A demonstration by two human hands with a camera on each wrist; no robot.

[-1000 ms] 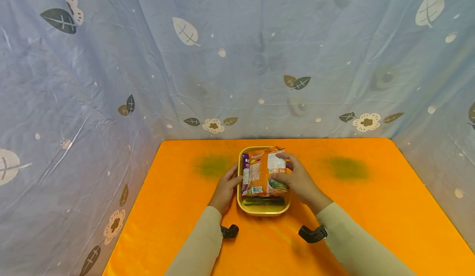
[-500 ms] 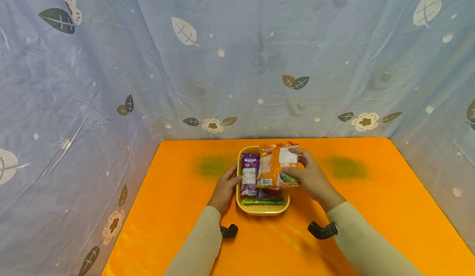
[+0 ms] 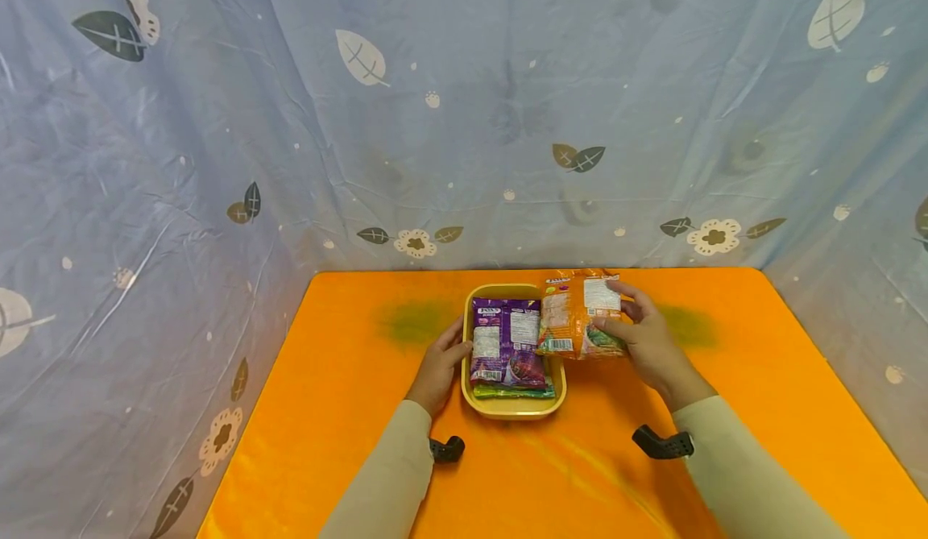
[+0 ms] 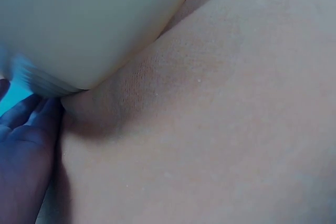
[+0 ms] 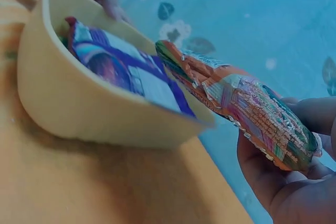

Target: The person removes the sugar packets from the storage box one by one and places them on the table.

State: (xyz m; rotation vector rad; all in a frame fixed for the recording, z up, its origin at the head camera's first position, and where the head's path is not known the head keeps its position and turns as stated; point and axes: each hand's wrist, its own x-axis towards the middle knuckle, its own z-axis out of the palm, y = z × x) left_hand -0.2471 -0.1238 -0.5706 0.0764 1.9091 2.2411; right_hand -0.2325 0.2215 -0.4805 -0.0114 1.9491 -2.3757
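My right hand (image 3: 648,346) pinches an orange food packet (image 3: 573,317), thumb on its printed face and fingers round its right edge. The packet is up beside the yellow plastic tub (image 3: 515,414), overlapping the tub's right rim in the head view. In the right wrist view the packet (image 5: 241,108) appears edge-on, apart from the tub wall (image 5: 105,111). My left hand (image 3: 437,370) holds the tub's left side, thumb at the rim and fingers along the outer wall. Inside lies a purple food packet (image 3: 500,346), face up, with a green packet (image 3: 507,391) partly hidden beneath.
The tub stands on a table with an orange cover (image 3: 362,378), near its back edge. A blue curtain (image 3: 464,120) with leaf and flower prints rises behind and at both sides. Black wrist mounts (image 3: 663,445) sit below both hands.
My right hand has lifted the orange packet off the purple one and carried it right, past the tub's rim, uncovering the purple packet. The left hand stays at the tub.
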